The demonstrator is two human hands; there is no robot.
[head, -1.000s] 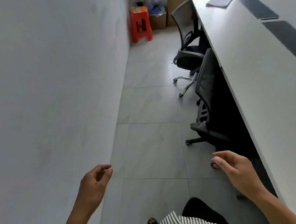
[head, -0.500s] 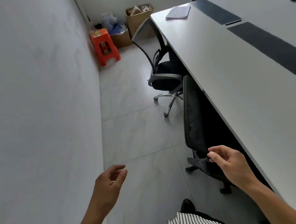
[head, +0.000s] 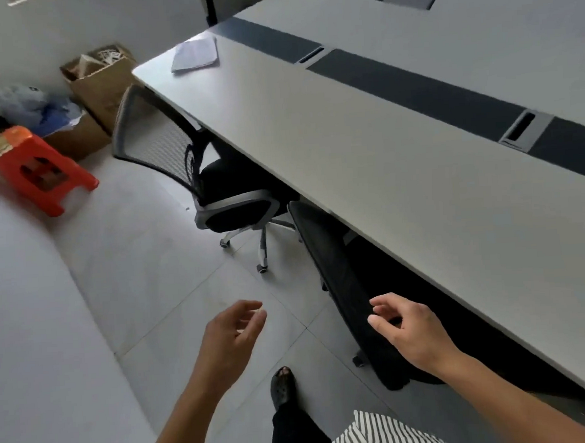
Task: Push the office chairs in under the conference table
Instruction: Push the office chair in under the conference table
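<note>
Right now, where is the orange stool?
In the head view, the orange stool stands far left, beside the cardboard boxes and left of the grey-backed chair.

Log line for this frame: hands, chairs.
left hand: open, empty | right hand: open, by near chair backrest, contact unclear | far chair: seat partly under conference table, back sticks out

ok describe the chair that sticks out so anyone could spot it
Follow the edge of the conference table to its far end, by the cardboard boxes. The chair there has its seat only partly under the top. Unlike its all-black neighbour, it has a grey-rimmed mesh back and a silver base.
</note>
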